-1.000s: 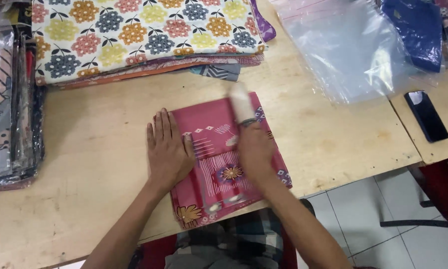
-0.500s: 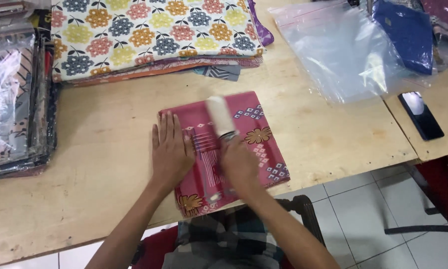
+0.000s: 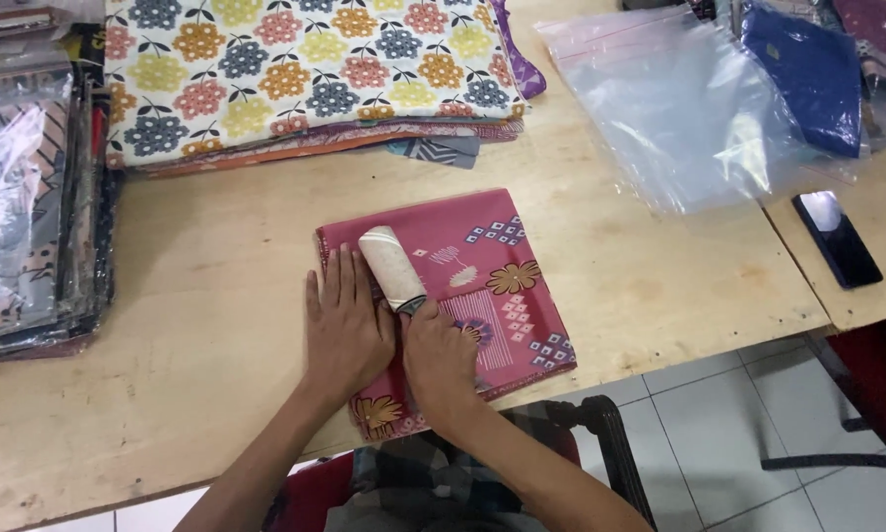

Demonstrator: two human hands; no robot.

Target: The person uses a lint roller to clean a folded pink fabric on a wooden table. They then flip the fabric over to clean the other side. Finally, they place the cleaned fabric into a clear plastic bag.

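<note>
Head view: a white cylindrical lint roller (image 3: 392,267) is held on a folded pink patterned cloth (image 3: 462,286)

The roller handle is gripped in the closed right hand (image 3: 441,357); the roller's long axis runs up and to the left, away from that hand. The left hand (image 3: 346,325) is laid flat and open on the cloth's left part, touching the roller's side and holding nothing. The cloth lies at the near edge of a light plywood table (image 3: 650,286); clear plastic bags (image 3: 679,99) lie well apart at the far right, above a white tiled floor (image 3: 719,433)

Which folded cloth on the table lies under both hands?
The pink patterned cloth at the table's near edge. The left hand presses it flat and the right hand runs a lint roller over it; the flowered stack behind lies untouched.
</note>
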